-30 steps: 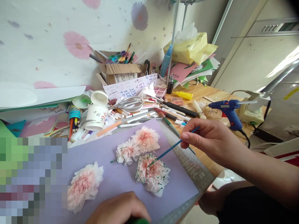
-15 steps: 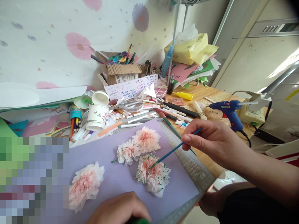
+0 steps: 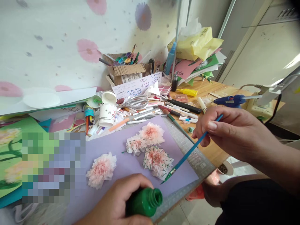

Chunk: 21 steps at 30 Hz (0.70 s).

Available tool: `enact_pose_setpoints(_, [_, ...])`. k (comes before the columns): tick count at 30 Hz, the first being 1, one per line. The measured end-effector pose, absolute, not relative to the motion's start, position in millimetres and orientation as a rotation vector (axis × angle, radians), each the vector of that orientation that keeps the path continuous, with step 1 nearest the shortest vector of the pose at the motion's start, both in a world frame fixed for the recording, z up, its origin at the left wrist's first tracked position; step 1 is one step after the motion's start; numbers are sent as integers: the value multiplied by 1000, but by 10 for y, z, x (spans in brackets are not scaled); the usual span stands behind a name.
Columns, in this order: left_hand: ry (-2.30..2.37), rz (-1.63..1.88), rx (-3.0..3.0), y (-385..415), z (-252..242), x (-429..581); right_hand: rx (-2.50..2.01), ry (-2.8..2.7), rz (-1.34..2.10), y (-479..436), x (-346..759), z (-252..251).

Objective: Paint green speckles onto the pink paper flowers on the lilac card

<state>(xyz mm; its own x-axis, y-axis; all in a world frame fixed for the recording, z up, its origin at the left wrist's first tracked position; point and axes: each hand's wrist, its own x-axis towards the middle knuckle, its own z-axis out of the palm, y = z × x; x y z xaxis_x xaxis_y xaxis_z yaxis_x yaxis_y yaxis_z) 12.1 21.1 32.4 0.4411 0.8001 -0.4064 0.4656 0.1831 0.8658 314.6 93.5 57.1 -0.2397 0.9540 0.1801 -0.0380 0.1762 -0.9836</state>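
Note:
My right hand (image 3: 225, 134) pinches a blue-handled paintbrush (image 3: 187, 153); green paint coats its bristles, which hover over the right part of a purple sheet (image 3: 117, 144). Wrapped in my left hand (image 3: 124, 197) is a green paint bottle (image 3: 146, 201), uncapped and tilted with its mouth toward the brush. Pink-and-white tissue paper flowers lie on the sheet: a green-edged one (image 3: 157, 161) near the brush tip, a pair (image 3: 151, 133) behind it, and a plain one (image 3: 102, 170) at the left.
Behind the sheet are scattered markers (image 3: 145, 114), scissors (image 3: 136, 102), a paper cup (image 3: 107, 115) and a cardboard box (image 3: 126, 72). A blue glue gun (image 3: 231, 100) lies beyond my right hand. A green painted sheet (image 3: 11, 159) is at the left, beside a blurred patch.
The brush has lifted off the green-edged flower and moved right and toward me. My left hand has raised the green bottle, bringing its open mouth into view. The whole view has shifted slightly.

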Motion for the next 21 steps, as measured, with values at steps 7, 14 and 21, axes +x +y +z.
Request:
enact_pose_setpoints(7, [1115, 339, 1475, 212, 267, 100, -963, -1686, 1122, 746, 3115, 688])
enact_pose_setpoints(14, [1163, 333, 1560, 208, 292, 145, -911, -1966, 810, 546, 3141, 875])
enact_pose_setpoints(21, [1221, 315, 1602, 168, 326, 198, -959, -1918, 1020, 533, 3166, 868])
